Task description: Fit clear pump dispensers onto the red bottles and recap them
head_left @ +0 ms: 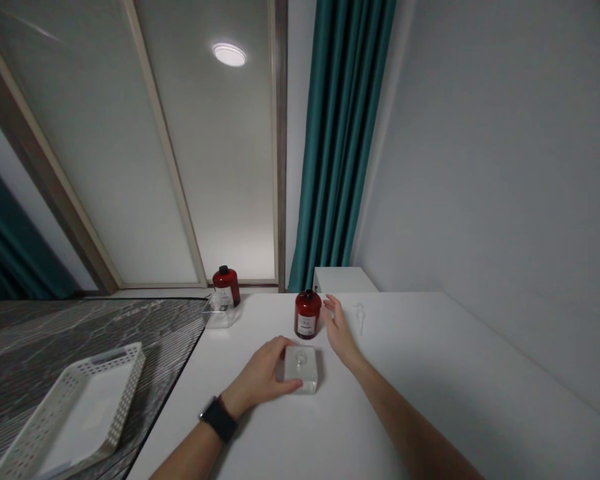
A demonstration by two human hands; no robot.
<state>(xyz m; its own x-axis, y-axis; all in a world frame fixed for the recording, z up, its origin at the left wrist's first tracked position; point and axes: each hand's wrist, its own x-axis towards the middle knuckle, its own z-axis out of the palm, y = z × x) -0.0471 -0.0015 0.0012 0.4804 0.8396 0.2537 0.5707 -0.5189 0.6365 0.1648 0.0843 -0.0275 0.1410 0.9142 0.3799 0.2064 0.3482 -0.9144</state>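
Note:
My left hand (pixel 263 373), with a dark watch on its wrist, grips a clear square container (pixel 301 369) on the white table. Its fingers lie along the left and far sides, and the thumb lies along the near edge. A small round shape shows on the container's top. Just beyond it stands an upright dark red bottle (pixel 307 313) with a black cap and a pale label. Beside the bottle's right side is my right hand (pixel 339 332), open, with its fingers slightly curved. Whether those fingertips touch the bottle I cannot tell.
Another red bottle (pixel 227 285) stands at the table's far left corner, behind a clear tray (pixel 220 317) with clear items. A small transparent object (pixel 360 319) lies right of my right hand. Left of the white table (pixel 380 413), a white perforated basket (pixel 123 393) sits on a grey patterned surface.

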